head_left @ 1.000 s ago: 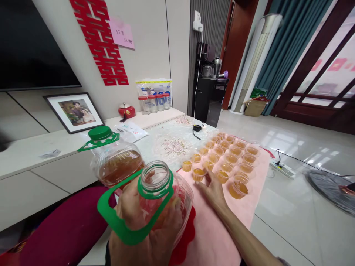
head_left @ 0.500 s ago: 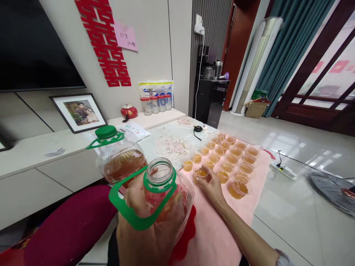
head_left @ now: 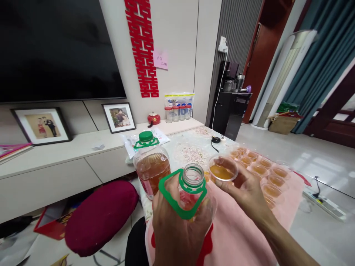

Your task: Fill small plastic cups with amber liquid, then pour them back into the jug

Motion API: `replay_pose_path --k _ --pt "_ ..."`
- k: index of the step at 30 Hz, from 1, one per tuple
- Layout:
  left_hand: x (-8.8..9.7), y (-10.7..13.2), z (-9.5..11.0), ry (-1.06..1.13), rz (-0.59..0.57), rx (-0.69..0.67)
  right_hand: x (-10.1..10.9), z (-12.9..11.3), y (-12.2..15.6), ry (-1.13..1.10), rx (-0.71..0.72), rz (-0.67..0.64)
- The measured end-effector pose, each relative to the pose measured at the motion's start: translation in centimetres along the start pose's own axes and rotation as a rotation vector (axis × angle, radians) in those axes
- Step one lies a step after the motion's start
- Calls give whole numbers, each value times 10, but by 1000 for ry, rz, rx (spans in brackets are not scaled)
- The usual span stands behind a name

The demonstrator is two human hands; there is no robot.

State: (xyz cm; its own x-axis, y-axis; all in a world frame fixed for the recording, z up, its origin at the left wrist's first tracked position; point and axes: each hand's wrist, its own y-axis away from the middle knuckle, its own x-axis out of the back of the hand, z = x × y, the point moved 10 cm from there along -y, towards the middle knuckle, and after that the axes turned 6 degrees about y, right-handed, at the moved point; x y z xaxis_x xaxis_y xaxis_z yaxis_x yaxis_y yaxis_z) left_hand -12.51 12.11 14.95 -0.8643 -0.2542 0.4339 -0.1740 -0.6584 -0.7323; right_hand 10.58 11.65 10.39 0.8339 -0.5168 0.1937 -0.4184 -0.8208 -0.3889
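My left hand (head_left: 177, 221) is wrapped round a clear plastic jug (head_left: 212, 203) whose mouth is uncapped and whose neck carries a green handle. Between the thumb and fingers of my right hand (head_left: 246, 184) is a clear plastic cup (head_left: 223, 171) part filled with amber liquid, lifted just right of the jug's mouth. A second jug (head_left: 154, 166), with a green cap and amber liquid in it, stands to the left. Rows of similar filled cups (head_left: 259, 169) stand on the pink cloth (head_left: 238, 236) beyond my right hand.
A black tape measure (head_left: 215, 140) lies on the floral tablecloth (head_left: 191, 153). Capped jars (head_left: 175, 113), a red pot (head_left: 154, 118) and framed photos (head_left: 119, 117) line the white cabinet. A maroon stool (head_left: 101, 218) is at lower left; a power strip (head_left: 324, 203) lies on the floor.
My right hand has raised the cup off the cloth and brought it close to the jug's mouth. The camera view has turned left; my left hand still grips the jug.
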Motion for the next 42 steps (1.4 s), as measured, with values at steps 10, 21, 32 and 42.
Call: replay_pose_path --k 10,21,32,42 --pt "2 -4 2 -58 97 -10 -16 -100 -29 222 342 -136" --pt "3 -4 1 21 150 33 -25 -135 -21 542 755 -129" --pt "-2 -1 -5 104 179 96 -29 -153 -9 603 954 -134" --pt "-2 -2 -5 94 161 87 -36 -170 -1 639 1032 -172"
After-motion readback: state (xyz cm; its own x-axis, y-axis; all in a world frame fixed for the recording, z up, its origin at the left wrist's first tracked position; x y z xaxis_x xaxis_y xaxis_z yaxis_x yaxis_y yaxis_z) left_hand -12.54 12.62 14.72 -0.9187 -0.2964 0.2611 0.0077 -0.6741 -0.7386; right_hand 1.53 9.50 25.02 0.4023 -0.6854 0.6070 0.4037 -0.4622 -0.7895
